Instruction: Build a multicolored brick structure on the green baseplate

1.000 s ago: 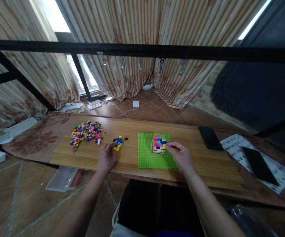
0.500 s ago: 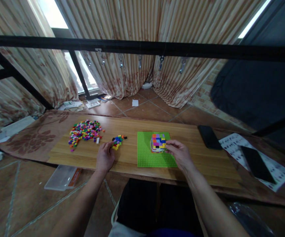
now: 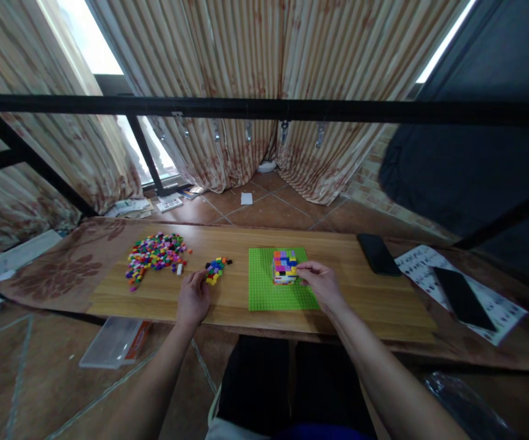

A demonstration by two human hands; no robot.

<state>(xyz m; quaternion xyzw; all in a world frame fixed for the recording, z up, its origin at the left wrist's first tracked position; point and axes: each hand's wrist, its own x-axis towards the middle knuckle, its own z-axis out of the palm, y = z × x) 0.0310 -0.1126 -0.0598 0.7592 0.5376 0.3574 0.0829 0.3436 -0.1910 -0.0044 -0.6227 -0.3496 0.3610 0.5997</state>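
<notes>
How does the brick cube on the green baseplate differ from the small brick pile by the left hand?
The brick cube is stacked into a compact block; the small brick pile lies spread out and low. The brick cube stands on the green baseplate, the small brick pile on the wooden board. Both are multicoloured.

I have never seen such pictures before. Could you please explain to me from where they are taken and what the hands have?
There is no machine here, only a bare left hand and right hand. Every picture comes from one head-worn camera looking forward and down. On the wooden board lie a large pile and a small pile of coloured bricks, and a green baseplate bearing a block built of bricks. The left hand is at the small pile's edge; the right fingers are at the block's right side. Any single brick held is too small to tell.
</notes>
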